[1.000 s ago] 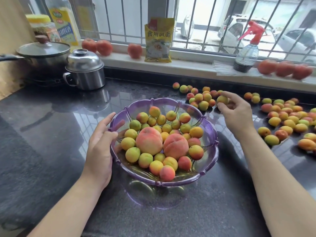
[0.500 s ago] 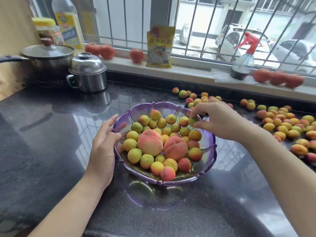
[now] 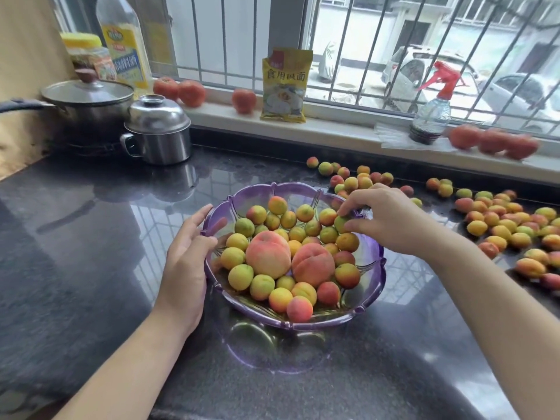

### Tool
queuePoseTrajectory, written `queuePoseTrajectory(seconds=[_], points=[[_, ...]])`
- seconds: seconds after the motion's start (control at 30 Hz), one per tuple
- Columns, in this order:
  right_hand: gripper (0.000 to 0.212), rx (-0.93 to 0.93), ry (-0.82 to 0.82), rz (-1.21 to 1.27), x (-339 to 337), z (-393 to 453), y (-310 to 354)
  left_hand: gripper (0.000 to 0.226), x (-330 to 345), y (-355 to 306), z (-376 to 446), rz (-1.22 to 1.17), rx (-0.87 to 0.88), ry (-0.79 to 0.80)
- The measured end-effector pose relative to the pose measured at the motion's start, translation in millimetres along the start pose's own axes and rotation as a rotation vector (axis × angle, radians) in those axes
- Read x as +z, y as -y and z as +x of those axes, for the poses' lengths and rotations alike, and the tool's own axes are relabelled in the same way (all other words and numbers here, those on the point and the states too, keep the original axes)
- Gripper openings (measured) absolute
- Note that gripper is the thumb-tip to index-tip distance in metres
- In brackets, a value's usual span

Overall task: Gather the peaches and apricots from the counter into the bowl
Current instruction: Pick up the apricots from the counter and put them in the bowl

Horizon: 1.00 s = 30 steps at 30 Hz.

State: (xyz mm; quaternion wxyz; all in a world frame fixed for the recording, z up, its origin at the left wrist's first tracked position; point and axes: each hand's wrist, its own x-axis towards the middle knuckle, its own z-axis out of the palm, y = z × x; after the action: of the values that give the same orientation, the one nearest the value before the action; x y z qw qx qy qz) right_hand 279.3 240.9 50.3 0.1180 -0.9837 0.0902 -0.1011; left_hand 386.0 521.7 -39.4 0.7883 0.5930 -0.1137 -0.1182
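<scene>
A purple see-through bowl (image 3: 368,294) stands on the dark counter, holding two large peaches (image 3: 268,254) and several small apricots. My left hand (image 3: 186,262) rests flat against the bowl's left rim, fingers apart. Over the bowl's far right side, my right hand (image 3: 383,219) pinches a greenish apricot (image 3: 341,223) between thumb and fingers, just above the fruit inside. More apricots lie loose behind the bowl (image 3: 353,178) and in a big scatter at the right (image 3: 509,225).
A lidded steel pot (image 3: 157,130) and a black pan with a glass lid (image 3: 86,107) stand at the back left. On the window sill are tomatoes (image 3: 189,92), a yellow packet (image 3: 285,84), a spray bottle (image 3: 430,113) and an oil bottle (image 3: 125,47).
My right hand took an apricot from the pile behind the bowl and carried it back over the bowl's far right side. My left hand stayed on the rim.
</scene>
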Motion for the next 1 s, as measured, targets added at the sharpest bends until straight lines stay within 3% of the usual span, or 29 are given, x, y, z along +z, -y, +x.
queuePoseTrajectory(seconds=[0.1, 0.2, 0.3, 0.4, 0.57, 0.7, 1.0], points=[[0.012, 0.048, -0.054, 0.178, 2, 0, -10, 0.049, 0, 0, -1, 0.012, -0.004, 0.001], [0.016, 0.255, -0.465, 0.439, 10, 2, -41, 0.05, 0, 0, 0, 0.014, -0.001, -0.011], [0.03, 0.542, -0.67, 0.281, 38, 0, -78, 0.051, 0, 1, 0, 0.017, -0.003, -0.019], [0.04, 0.7, -0.56, 0.138, 64, -6, -96, 0.052, 1, 2, 0, 0.023, -0.003, -0.013], [0.051, 0.742, -0.442, 0.012, 67, 12, -108, 0.052, 0, 3, 1, 0.003, -0.003, -0.021], [0.043, 0.84, -0.359, -0.038, 68, 23, -119, 0.054, -1, 4, 1, 0.004, 0.001, -0.016], [0.03, 0.863, -0.467, -0.065, 64, 29, -123, 0.055, -1, 5, 1, 0.002, 0.001, -0.018]])
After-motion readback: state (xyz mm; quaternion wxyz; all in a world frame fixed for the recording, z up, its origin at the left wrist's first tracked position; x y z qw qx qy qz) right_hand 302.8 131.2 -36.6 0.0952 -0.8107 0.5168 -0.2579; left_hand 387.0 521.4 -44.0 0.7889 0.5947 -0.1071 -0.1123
